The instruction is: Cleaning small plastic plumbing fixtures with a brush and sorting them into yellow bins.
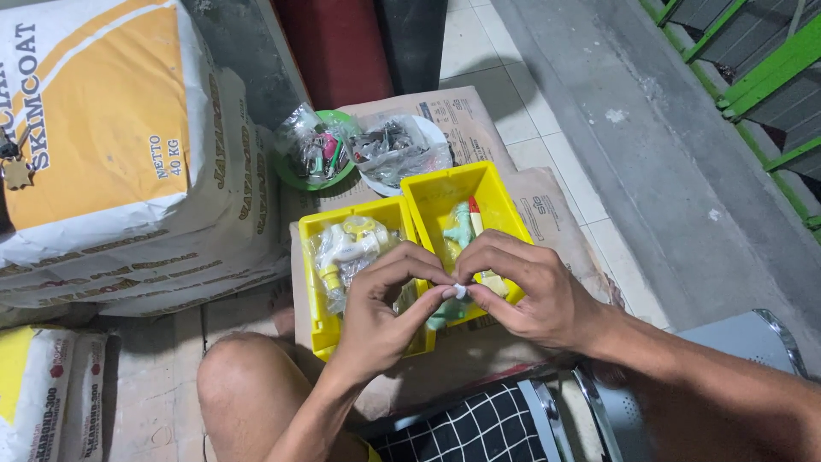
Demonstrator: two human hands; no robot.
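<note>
My left hand (385,299) and my right hand (522,287) meet over two yellow plastic bins, fingertips pinched together on a small white piece (460,292). The left yellow bin (318,321) holds a clear bag with white and yellow plastic taps (349,248). In the right yellow bin (445,184) lie pale green and white plastic fittings (462,227) in clear wrapping. Part of a green fitting (445,315) shows just below my fingers. Both bins rest on brown cardboard on the floor.
Stacked cement-type sacks (111,145) fill the left side. Behind the bins sit a green plate (295,175) and a white plate (432,133), each with a bag of small metal parts. My bare knee (248,385) is below; a grey metal seat (753,338) is at lower right.
</note>
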